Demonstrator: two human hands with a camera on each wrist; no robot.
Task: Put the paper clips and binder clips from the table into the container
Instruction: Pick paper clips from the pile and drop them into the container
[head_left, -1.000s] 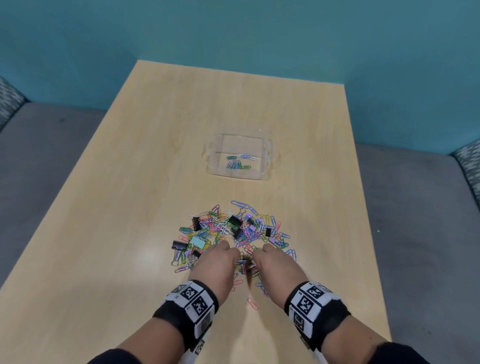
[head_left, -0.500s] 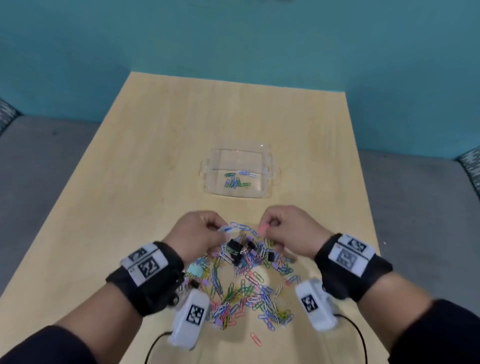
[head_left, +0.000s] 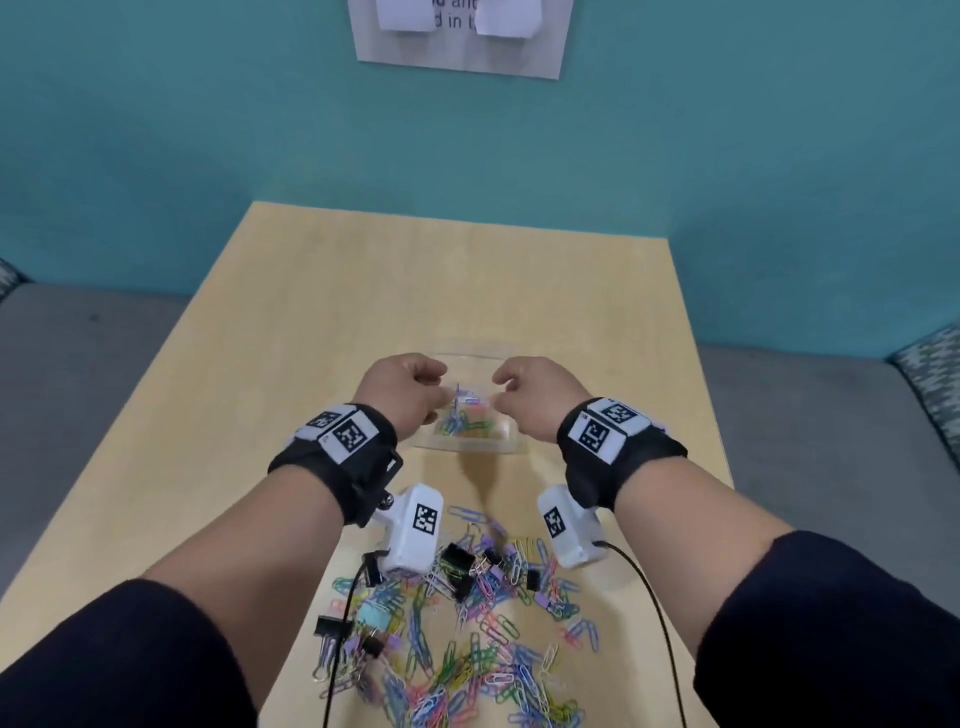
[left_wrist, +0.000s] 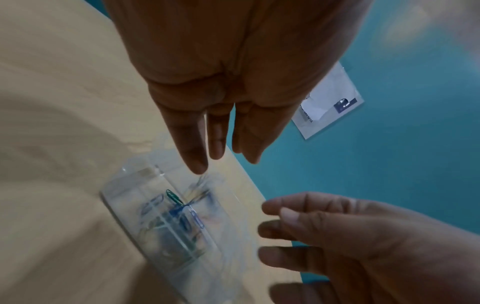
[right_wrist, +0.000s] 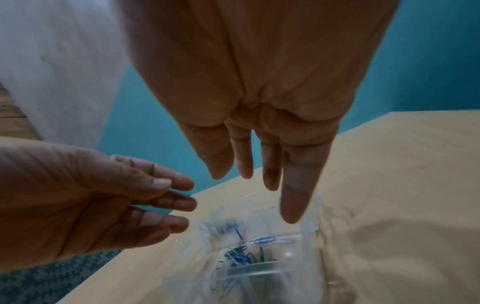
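Note:
A clear plastic container (head_left: 506, 441) (left_wrist: 122, 207) (right_wrist: 309, 236) stands mid-table with coloured paper clips (head_left: 462, 421) (left_wrist: 179, 207) (right_wrist: 241, 255) in it. Some clips are blurred in the air above it. My left hand (head_left: 410, 389) (left_wrist: 218, 152) and right hand (head_left: 530, 389) (right_wrist: 249, 179) hover side by side over the container, fingers straight and pointing down, holding nothing. A big pile of coloured paper clips (head_left: 467, 649) and black binder clips (head_left: 460, 558) lies on the near part of the table (head_left: 260, 364).
The wooden table meets a teal wall at its far edge. A white notice (head_left: 460, 36) hangs on that wall. Grey floor lies to both sides. Cables (head_left: 660, 623) from the wrist cameras trail over the pile.
Both hands rose from the pile with clips, moved forward over the container and opened their fingers; the clips are dropping in. The head view tilted up.

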